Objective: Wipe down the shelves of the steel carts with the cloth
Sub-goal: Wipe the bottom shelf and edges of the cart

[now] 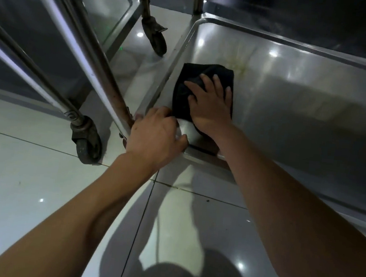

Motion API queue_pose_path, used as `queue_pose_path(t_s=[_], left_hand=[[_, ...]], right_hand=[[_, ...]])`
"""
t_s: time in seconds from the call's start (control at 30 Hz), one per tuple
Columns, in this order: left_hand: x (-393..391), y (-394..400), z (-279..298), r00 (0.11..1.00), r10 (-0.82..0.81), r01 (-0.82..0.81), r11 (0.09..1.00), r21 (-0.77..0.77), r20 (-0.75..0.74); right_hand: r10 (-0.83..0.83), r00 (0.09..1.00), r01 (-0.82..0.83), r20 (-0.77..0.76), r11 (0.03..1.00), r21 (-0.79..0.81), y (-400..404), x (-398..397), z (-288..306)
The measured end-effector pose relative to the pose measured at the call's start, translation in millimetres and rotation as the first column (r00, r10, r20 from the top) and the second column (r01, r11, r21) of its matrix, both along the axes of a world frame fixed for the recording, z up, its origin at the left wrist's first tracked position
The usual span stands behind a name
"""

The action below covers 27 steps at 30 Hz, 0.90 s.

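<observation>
Midway on the bottom shelf [294,100]: right hand [210,105] flat-fingered on the black cloth [189,87] near its front-left corner, left hand [155,135] gripping that corner's rim, yellowish stain [239,63] just beyond the cloth unwiped.

I find no legible text, label, brand, number or sign anywhere in my view. The steel surfaces and the floor carry only light reflections and stains; nothing on them resolves into a readable mark.
</observation>
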<state>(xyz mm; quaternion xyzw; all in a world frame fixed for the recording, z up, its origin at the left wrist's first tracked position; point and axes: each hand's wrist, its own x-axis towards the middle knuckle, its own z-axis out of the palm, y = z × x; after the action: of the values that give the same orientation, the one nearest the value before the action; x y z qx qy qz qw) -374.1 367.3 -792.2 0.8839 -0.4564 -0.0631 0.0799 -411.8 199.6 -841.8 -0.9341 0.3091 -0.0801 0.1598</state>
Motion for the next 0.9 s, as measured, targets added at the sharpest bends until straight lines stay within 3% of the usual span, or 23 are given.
queue_pose_path(t_s=[0.13,0.37,0.6,0.73,0.9], left_hand=[[-1.4,0.8,-5.3,0.999,0.039,-0.040,0.998,-0.057,-0.014],[-1.7,1.8,-3.5,0.999,-0.029,0.029,1.000,0.006,0.021],[-12.3,-17.5,15.3,0.998,-0.059,0.054,0.991,0.124,0.038],[-45.1,-55.4,19.2,0.980,-0.198,0.199,0.979,0.047,-0.021],[-85.9,-89.6,7.5,0.967,-0.255,0.255,0.967,-0.012,-0.003]], right_hand=[[0.020,1.000,-0.020,0.007,0.999,0.031,7.4,37.2,2.2],[0.078,0.997,-0.078,0.011,0.995,0.068,-0.6,37.4,2.8],[-0.082,0.997,0.081,0.007,0.993,0.089,-48.2,-51.1,3.3],[-0.168,0.986,0.166,0.016,0.982,0.090,-79.1,-109.1,-2.0],[-0.260,0.965,0.258,0.021,0.963,0.079,-112.1,-179.1,-4.4]])
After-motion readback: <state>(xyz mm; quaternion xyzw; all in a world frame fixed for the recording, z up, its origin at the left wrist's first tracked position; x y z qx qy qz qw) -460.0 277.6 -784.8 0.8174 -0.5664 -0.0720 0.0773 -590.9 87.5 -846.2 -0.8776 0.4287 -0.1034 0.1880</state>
